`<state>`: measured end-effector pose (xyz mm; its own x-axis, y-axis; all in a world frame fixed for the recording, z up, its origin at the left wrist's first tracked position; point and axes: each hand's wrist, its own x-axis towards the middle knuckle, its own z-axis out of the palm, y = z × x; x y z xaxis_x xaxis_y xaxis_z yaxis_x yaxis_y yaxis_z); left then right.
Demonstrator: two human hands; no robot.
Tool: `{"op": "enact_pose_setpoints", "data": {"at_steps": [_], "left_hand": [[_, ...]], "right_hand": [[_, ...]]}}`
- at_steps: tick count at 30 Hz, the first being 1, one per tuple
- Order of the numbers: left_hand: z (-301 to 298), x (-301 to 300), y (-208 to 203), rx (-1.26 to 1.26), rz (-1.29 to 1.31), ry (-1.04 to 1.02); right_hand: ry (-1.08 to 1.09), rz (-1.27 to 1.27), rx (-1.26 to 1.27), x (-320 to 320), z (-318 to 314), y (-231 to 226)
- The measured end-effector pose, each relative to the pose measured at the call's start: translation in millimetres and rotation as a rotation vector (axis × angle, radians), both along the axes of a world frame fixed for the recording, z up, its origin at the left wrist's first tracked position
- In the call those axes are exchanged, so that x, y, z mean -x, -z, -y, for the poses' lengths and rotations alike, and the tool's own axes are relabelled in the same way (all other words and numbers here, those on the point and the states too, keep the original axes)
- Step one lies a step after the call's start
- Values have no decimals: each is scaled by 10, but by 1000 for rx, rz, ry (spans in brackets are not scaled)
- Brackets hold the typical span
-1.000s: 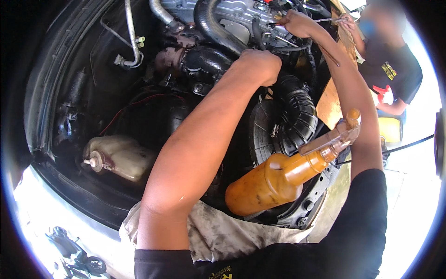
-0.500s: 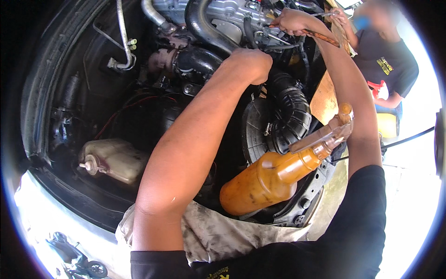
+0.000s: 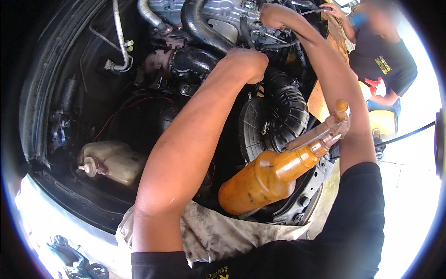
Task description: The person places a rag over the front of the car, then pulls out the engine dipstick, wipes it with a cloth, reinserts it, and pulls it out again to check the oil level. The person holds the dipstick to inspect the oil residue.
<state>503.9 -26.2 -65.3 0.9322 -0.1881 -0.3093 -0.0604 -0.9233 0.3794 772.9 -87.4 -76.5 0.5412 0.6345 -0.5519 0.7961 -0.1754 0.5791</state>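
My left hand (image 3: pixel 246 65) is bent down in a fist beside the thick black hose (image 3: pixel 200 23), over the engine; its fingertips and whatever they grip are hidden. My right hand (image 3: pixel 275 16) is farther up and right, curled over the metal engine block (image 3: pixel 232 11), its back toward me; what its fingers hold cannot be seen. Below my hands, a ribbed black intake duct (image 3: pixel 292 104) curves to a round black housing (image 3: pixel 253 125). An orange plastic bottle (image 3: pixel 260 181) with a clear trigger-like top lies tilted near my right forearm.
A cloudy plastic reservoir (image 3: pixel 114 160) sits at the left of the bay. A stained cloth (image 3: pixel 218 225) drapes the near edge. At the right a co-worker (image 3: pixel 383 60) stands, one hand on a thin dark rod, near a red-and-white spray bottle (image 3: pixel 376 87). A motorcycle (image 3: pixel 74 258) is at lower left.
My right hand has shifted left; the orange-and-black handled tool along its wrist is no longer visible. My left hand stays at nearly the same spot. The view has shifted slightly.
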Motion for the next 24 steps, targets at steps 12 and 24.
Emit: {"op": "enact_pose_setpoints", "data": {"at_steps": [12,24], "left_hand": [[-3,-34,70,-74,-8,-12],[-60,1,84,-81,23,-4]], "right_hand": [[211,-98,-592,833,-8,-524],[121,-33,-623,983,77,-512]]}}
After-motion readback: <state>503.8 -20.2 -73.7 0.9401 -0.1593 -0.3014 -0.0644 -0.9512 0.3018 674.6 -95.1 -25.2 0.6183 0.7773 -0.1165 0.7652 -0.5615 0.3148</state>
